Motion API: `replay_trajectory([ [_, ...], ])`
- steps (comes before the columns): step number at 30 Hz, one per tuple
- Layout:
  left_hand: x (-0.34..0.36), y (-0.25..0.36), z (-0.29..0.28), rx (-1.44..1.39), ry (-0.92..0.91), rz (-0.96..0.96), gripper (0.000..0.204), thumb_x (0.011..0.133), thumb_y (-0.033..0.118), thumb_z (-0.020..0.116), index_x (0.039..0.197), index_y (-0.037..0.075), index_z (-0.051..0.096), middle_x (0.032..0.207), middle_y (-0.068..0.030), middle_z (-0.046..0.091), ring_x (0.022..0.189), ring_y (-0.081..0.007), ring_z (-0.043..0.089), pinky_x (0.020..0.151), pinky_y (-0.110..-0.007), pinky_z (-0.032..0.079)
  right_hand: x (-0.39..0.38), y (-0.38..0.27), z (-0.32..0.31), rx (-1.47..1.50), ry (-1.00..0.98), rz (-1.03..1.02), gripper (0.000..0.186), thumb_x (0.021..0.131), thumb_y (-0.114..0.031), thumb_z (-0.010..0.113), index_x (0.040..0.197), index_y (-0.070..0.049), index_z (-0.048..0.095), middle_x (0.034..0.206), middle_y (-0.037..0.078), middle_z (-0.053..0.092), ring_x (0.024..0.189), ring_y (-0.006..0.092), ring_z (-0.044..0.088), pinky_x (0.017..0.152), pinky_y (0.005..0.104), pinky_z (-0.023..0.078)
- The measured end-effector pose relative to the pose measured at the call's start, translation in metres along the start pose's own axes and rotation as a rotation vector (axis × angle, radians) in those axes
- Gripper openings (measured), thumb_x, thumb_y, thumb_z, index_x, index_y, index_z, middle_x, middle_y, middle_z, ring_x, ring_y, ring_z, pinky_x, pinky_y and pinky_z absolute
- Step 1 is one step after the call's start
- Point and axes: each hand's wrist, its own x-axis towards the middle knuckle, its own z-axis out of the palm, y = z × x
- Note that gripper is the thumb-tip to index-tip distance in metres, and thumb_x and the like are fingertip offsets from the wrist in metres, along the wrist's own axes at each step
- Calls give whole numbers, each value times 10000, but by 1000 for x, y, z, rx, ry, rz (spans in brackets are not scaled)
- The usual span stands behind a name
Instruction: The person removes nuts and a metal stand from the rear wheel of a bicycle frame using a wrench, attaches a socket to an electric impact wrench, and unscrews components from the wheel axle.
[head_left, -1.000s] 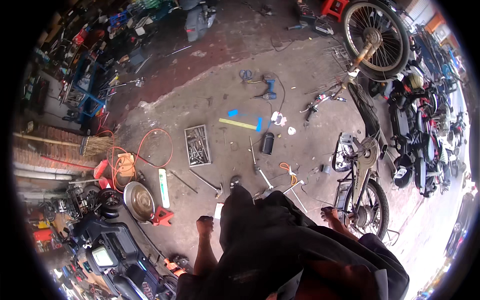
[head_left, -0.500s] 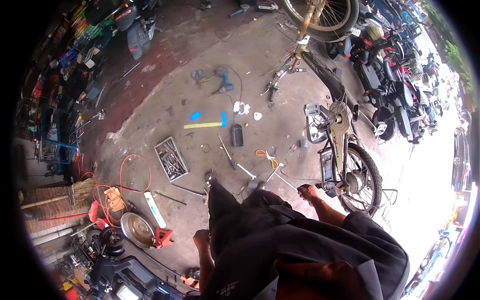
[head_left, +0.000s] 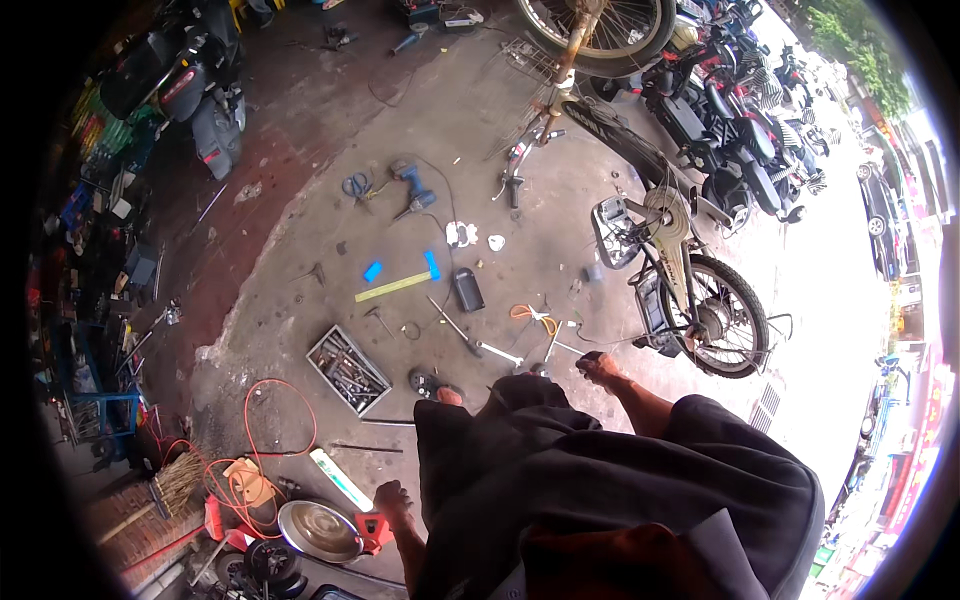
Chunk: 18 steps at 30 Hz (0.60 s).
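Note:
My right hand (head_left: 601, 370) is closed, held out over the floor left of the upended bicycle's lower wheel (head_left: 713, 318). A thin metal T-handle wrench (head_left: 570, 347) runs out from its fingers, its crossbar on the left. My left hand (head_left: 393, 499) hangs low with its fingers curled; nothing shows in it. Close by it are a red stand (head_left: 374, 533), a round metal basin (head_left: 320, 531) and a white-and-green strip (head_left: 340, 480). Farther ahead, a long metal wrench (head_left: 500, 354) and a looped orange cord (head_left: 536, 318) lie on the floor.
Ahead lie a crate of tools (head_left: 348, 371), a black tray (head_left: 468, 290), a yellow ruler (head_left: 393, 287) and a blue power drill (head_left: 412, 190). An orange hose (head_left: 313, 408) loops at the left. Motorcycles (head_left: 735, 130) stand at the far right, a scooter (head_left: 215, 130) at the far left.
My view has shifted, so the basin and crate sit lower and the dark scooter at lower left has mostly left the picture. Both hands stay closed; the wrench has moved slightly with my right hand.

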Motion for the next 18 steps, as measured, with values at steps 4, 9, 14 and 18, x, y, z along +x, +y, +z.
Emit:
replay_trajectory([
  [4, 41, 48, -40, 89, 37, 120, 162, 739, 73, 454, 580, 75, 422, 518, -21, 391, 354, -105, 330, 309, -264, 276, 1, -48, 42, -62, 56, -291, 270, 826, -243, 571, 941, -5, 626, 816, 89, 633, 731, 161, 574, 657, 320, 469],
  [9, 92, 65, -106, 23, -49, -9, 244, 789, 212, 545, 603, 63, 495, 582, -46, 432, 497, -154, 453, 441, -318, 392, -9, -99, 89, -211, 74, -374, 293, 804, -294, 528, 914, -35, 611, 877, 191, 615, 825, 350, 586, 709, 411, 454],
  [14, 90, 96, -70, 267, -91, 217, 230, 790, 209, 541, 623, 57, 495, 587, -48, 437, 490, -154, 449, 436, -315, 387, 23, -53, 104, -254, 167, -362, 310, 789, -309, 509, 875, -29, 610, 880, 186, 616, 861, 355, 582, 725, 425, 457],
  [18, 98, 117, -47, 391, -185, 285, 219, 790, 206, 537, 639, 53, 494, 590, -50, 440, 484, -154, 445, 432, -312, 382, -21, -39, 100, -71, 238, -54, 318, 769, -301, 516, 905, -41, 639, 923, 182, 630, 886, 339, 592, 758, 421, 465],
])
